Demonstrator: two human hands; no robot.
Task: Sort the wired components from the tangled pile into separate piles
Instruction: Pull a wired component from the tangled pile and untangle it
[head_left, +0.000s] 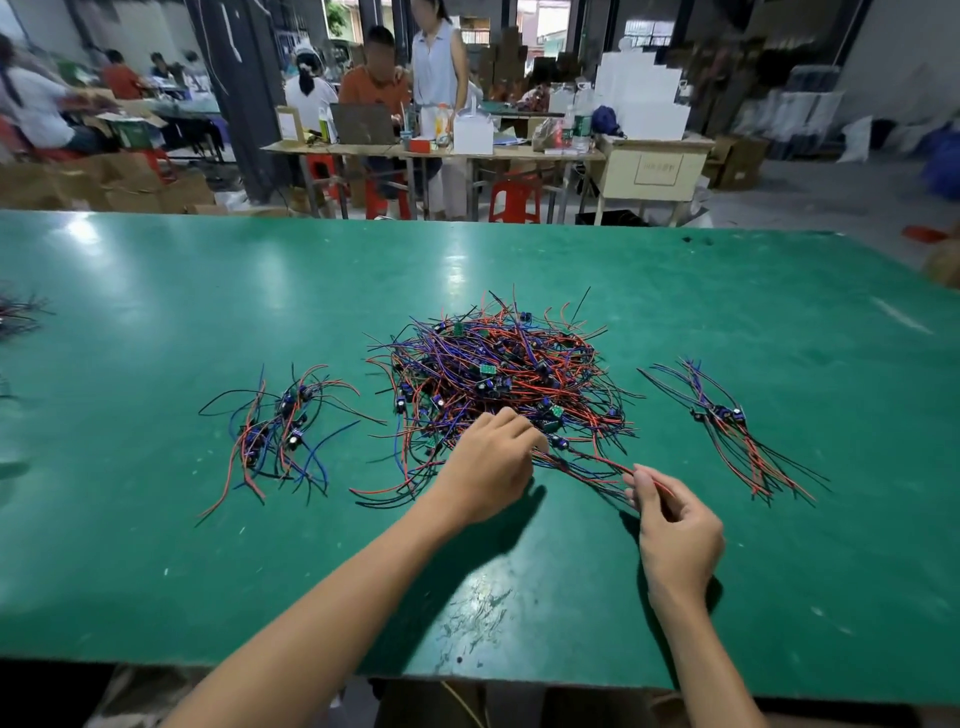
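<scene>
Nearest the camera, the right hand (675, 525) pinches the free ends of a red and a dark wire (597, 460) between thumb and fingertips, the strands running from it up and left into the tangled pile (498, 374). Just beyond, the left hand (488, 462) lies knuckles-up on the pile's near edge, fingers curled down into the wires; whether they grip a strand or merely press cannot be told, as the fingertips are hidden.

Judging by how things lie, sorting is at an early stage. A small left pile (283, 431) of a few wired components sits well apart on the green table (156, 571), and a smaller right pile (727, 421) lies opposite. The central heap between them holds by far the most.
</scene>
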